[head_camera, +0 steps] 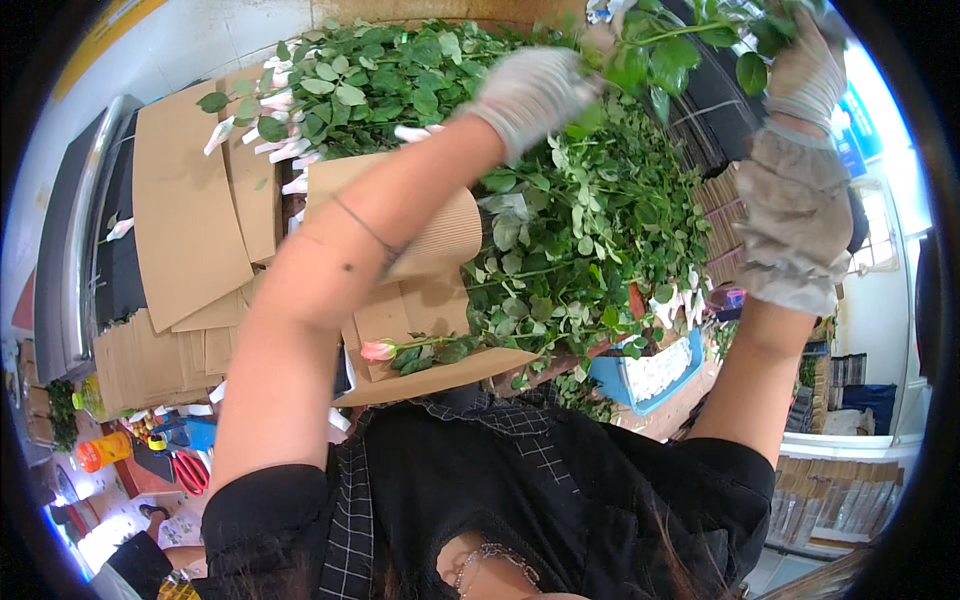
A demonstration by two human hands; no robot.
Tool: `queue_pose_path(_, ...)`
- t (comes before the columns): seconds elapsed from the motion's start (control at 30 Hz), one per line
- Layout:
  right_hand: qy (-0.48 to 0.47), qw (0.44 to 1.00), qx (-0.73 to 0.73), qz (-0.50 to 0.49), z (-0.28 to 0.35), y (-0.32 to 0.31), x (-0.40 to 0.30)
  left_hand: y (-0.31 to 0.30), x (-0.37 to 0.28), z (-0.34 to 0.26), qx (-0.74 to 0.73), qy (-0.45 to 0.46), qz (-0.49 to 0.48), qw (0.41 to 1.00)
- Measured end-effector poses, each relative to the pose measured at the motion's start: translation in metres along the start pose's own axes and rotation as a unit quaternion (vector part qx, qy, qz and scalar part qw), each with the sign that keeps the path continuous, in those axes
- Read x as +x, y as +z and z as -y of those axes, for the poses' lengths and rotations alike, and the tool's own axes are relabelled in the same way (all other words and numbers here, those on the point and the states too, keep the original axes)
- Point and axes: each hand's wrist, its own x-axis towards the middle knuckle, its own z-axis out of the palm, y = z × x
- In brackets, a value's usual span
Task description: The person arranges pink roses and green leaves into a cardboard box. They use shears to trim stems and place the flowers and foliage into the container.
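At the top centre, my left hand (536, 94) wears a striped, light glove and is motion-blurred; its fingertips lie close to a leafy rose stem, and its grip is unclear. My right hand (808, 82), gloved with a ruffled sleeve cover below, is raised at the upper right and holds the leafy rose stem (697, 30). Under both hands spreads a big pile of leafy rose stems (585, 217). Several rose heads in white sleeves (289, 150) show at its left edge. One unwrapped pink rose (379, 350) lies on cardboard close before me.
Cardboard sheets (184, 195) cover the left of the work surface, with a curled corrugated sheet (442, 232) at the middle. A blue bin (649, 375) of white pieces stands lower right. Red-handled scissors (191, 472) and an orange bottle (103, 451) are lower left.
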Motion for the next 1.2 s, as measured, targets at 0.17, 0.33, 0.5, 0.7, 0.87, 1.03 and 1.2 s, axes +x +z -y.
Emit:
queue_pose_path(0.17,0.037,0.968,-0.230,0.099,-0.174,-0.074,-0.035,-0.039,0.012,0.007,-0.092,0.016,0.169,0.981)
queue_pose_path(0.33,0.187,0.937,0.288,-0.065,-0.019,-0.038,-0.056,-0.050,-0.019,0.009,-0.337,-0.118,0.330,0.874)
queue_pose_path(0.5,-0.312,0.936,-0.088,0.141,0.055,-0.008,-0.082,-0.045,-0.037,-0.043,-0.027,0.149,0.033,0.988)
queue_pose_path(0.7,0.151,0.978,-0.136,-0.035,-0.066,-0.076,-0.032,-0.053,-0.118,-0.017,-0.014,0.074,0.215,0.974)
queue_pose_path(0.87,0.062,0.981,-0.159,-0.090,-0.095,-0.110,-0.051,-0.074,-0.169,0.039,-0.292,-0.296,0.368,0.832)
queue_pose_path(1.03,0.039,0.989,0.140,0.003,-0.050,-0.125,-0.049,-0.087,-0.184,0.045,-0.362,-0.296,0.413,0.781)
queue_pose_path(1.2,0.220,0.748,0.407,0.476,0.113,-0.073,-0.148,-0.109,-0.164,-0.001,-0.477,-0.291,0.417,0.717)
